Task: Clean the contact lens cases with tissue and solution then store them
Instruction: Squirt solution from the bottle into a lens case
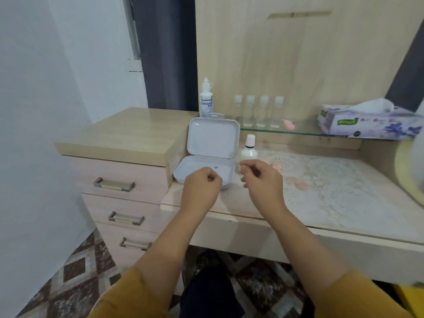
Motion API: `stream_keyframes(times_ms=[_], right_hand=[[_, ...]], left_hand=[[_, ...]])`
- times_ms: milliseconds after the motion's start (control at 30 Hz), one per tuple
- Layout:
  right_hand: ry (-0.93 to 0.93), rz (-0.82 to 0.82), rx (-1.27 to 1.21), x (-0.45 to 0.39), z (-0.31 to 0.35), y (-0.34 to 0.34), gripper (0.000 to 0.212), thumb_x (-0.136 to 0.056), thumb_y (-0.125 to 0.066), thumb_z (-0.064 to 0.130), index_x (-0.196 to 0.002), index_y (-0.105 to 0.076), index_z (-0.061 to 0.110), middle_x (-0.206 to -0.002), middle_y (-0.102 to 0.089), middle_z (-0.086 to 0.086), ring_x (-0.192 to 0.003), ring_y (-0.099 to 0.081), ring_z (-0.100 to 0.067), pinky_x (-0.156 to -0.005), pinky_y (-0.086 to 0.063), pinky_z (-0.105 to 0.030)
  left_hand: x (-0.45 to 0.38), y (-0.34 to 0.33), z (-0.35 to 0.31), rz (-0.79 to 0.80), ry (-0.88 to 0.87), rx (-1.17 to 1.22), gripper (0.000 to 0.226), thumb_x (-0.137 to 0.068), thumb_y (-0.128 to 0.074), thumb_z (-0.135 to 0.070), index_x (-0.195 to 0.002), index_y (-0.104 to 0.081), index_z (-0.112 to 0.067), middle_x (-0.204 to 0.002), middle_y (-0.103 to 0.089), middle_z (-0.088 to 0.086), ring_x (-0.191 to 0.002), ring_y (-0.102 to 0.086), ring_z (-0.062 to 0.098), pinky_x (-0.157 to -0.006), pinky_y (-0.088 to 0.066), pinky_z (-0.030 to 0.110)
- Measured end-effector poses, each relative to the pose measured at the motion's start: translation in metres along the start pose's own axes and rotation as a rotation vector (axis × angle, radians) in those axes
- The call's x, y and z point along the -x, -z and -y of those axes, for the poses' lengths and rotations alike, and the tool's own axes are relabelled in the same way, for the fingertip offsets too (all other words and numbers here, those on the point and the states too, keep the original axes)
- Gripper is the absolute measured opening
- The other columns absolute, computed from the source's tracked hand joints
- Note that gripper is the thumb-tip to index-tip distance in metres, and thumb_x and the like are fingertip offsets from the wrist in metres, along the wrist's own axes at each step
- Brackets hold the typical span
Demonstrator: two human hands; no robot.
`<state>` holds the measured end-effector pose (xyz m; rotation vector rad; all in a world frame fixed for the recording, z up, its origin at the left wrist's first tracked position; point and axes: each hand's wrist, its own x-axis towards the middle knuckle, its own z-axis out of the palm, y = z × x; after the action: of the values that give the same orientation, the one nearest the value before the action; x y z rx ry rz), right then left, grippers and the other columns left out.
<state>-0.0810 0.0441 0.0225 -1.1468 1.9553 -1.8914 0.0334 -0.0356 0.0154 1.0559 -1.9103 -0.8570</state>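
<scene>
White hinged plastic storage box (pixel 207 157) is sitting open at the left end of the lace-covered surface (pixel 332 191). Left hand (pixel 200 188) and right hand (pixel 261 182) are hovering before it, fingers curled, apparently gripping nothing. Pale pink lens cases (pixel 296 182) are lying just right, blurred.

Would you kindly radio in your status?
Both hands curled, holding nothing visible. Storage box open. Pink lens cases untouched on desk. Nothing blocking.

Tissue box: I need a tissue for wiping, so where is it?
In the head view, the tissue box sits at far right on the glass shelf, right of the four small clear bottles.
</scene>
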Motion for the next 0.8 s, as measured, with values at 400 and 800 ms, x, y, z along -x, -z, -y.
stream_keyframes(times_ms=[400, 800], right_hand=[[-0.085, -0.157, 0.225, -0.04, -0.05, 0.092, 0.017, -0.093, -0.054, 0.016, -0.094, -0.068, 0.027, -0.09, -0.065, 0.01, -0.091, -0.061, -0.013, -0.083, -0.05, -0.029], [-0.012, -0.094, 0.236, -0.065, -0.054, 0.084, 0.016, -0.093, -0.058, 0.016, -0.099, -0.071, 0.023, -0.094, -0.067, 0.012, -0.088, -0.058, 0.001, -0.075, -0.041, -0.012]], left_hand=[[-0.011, -0.094, -0.03, -0.032, -0.11, 0.08, 0.025, -0.092, -0.054, -0.013, -0.117, -0.058, -0.011, -0.109, -0.057, 0.0, -0.099, -0.055, 0.016, -0.083, -0.042, 0.025], [-0.048, -0.132, -0.029, -0.061, -0.033, 0.053, 0.063, -0.085, -0.068, -0.014, -0.138, -0.033, -0.009, -0.132, -0.046, 0.009, -0.12, -0.047, 0.026, -0.099, -0.044, 0.041]])
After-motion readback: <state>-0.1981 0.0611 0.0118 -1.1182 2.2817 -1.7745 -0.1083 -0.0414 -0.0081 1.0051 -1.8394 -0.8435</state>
